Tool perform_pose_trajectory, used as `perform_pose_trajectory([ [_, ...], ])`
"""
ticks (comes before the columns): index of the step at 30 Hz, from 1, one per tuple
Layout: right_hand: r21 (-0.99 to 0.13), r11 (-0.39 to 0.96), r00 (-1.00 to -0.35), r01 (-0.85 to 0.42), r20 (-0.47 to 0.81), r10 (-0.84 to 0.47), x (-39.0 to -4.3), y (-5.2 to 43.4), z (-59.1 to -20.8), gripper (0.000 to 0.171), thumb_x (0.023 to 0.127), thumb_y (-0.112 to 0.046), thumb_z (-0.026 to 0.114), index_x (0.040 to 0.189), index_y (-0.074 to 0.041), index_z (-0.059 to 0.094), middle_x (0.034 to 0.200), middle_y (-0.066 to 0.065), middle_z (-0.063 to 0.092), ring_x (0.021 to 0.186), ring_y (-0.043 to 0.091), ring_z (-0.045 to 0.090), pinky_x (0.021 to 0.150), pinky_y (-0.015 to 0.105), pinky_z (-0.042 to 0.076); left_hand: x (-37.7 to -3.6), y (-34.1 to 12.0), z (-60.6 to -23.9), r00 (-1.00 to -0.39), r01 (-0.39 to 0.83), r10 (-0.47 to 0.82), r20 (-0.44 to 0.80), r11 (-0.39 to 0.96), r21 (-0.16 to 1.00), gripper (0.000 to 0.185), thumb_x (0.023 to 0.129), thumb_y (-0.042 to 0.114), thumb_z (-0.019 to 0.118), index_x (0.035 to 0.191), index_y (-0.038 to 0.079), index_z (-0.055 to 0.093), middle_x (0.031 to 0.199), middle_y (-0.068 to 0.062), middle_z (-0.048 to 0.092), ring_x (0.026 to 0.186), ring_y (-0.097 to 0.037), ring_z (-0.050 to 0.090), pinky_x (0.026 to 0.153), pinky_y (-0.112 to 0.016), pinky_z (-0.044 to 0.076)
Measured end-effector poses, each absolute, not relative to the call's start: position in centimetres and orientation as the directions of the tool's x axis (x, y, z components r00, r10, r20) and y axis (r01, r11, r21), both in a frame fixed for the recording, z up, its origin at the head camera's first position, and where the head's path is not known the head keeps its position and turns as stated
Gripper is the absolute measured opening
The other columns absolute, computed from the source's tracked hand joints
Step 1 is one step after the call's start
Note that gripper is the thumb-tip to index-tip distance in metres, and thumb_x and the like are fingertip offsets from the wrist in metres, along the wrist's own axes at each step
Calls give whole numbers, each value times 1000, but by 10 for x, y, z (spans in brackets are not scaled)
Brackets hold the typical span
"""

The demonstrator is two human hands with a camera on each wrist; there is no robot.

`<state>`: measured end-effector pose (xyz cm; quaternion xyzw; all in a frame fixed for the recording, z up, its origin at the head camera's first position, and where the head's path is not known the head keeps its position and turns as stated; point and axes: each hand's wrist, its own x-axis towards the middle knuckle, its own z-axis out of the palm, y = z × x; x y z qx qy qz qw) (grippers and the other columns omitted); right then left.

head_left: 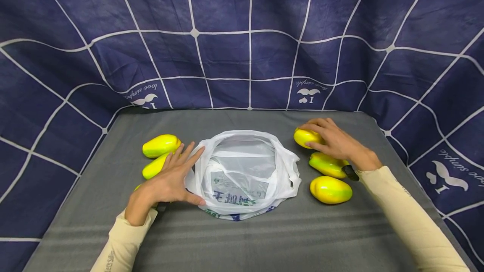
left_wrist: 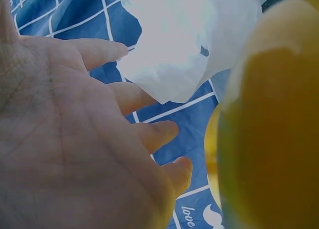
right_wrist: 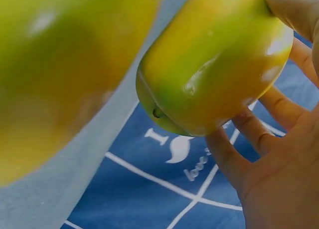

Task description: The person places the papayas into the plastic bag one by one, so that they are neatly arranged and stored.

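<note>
A white plastic bag [head_left: 285,167] stands with its mouth spread wide in the middle of the table, printing showing at its front. My left hand [head_left: 170,181] is at the bag's left side, fingers spread, thumb by the near rim; the left wrist view shows its palm [left_wrist: 75,134] holding nothing. At the right, my right hand [head_left: 334,139] grips the farthest yellow-green papaya [head_left: 305,137], thumb on the near side and fingers round the far side. That papaya [right_wrist: 214,64] also shows in the right wrist view. Beneath the right wrist lies a second papaya [head_left: 327,165], with a third papaya [head_left: 330,190] nearer.
Left of the bag lie a far papaya [head_left: 161,145] and a middle papaya [head_left: 154,168]; a sliver of another papaya [head_left: 138,187] shows behind the left wrist. Grey cloth [head_left: 242,247] covers the table. A blue gridded curtain [head_left: 227,53] encloses the back and sides.
</note>
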<state>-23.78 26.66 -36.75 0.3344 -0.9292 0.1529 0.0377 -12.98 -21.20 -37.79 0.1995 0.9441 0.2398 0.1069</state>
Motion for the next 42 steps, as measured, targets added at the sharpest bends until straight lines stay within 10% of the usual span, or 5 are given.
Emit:
perform_pose_trajectory([
  [42, -304, 634, -698, -711, 205, -686, -210, 173, -357, 48, 96, -39, 67, 141, -26, 57, 134, 2, 57, 116, 20, 47, 85, 40, 51, -129, -210, -382, -895, 356, 440, -78, 807, 471, 138, 55, 56, 93, 162, 15, 17, 167, -22, 4, 152, -50, -4, 116, -72, 1],
])
